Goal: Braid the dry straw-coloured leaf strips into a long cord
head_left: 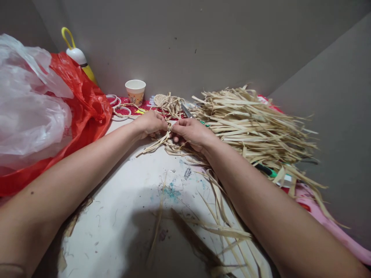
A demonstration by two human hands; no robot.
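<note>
Both hands meet over the far part of the white table, pinching pale straw strands (pixel 162 140) between them. My left hand (pixel 152 123) is closed, its fingertips on the left side of the strands. Close beside it, my right hand (pixel 189 132) pinches the same strands with thumb and forefinger. Loose strand ends hang toward the table below the fingers. Just behind the hands lie a heap of braided straw cord (pixel 172 105) and a pair of scissors (pixel 187 111), whose handles are partly hidden. Exactly how the strands cross between my fingertips is too small to tell.
A large pile of dry straw (pixel 246 119) lies at right, with loose strips trailing down the white table (pixel 116 224). At left stand white and red plastic bags (pixel 87 92) and a yellow-white bottle (pixel 77 56). A paper cup (pixel 135 92) and white rings (pixel 123 114) sit by the wall.
</note>
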